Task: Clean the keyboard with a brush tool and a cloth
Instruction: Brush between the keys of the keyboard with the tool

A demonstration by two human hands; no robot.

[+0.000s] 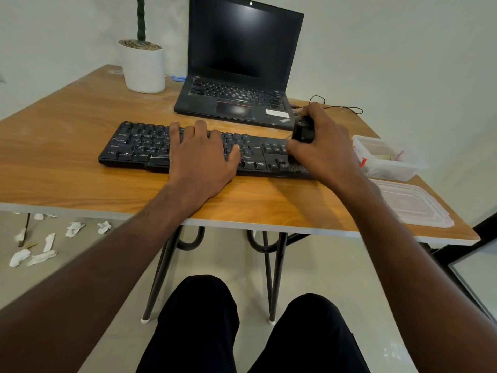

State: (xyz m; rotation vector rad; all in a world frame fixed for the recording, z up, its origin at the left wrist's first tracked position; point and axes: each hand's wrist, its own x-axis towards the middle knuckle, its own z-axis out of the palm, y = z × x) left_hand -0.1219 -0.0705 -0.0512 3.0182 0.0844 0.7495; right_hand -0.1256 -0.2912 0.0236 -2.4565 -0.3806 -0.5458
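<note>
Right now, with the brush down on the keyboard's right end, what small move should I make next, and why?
Probably sweep the brush leftward along the keys: your right hand grips it with bristles on the keyboard's right end, and your left hand lies flat, steadying the middle.

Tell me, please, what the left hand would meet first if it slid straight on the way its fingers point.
Probably the laptop: the left hand lies flat on the keyboard, fingers pointing away across it toward the laptop's front edge, though depth is uncertain.
</note>
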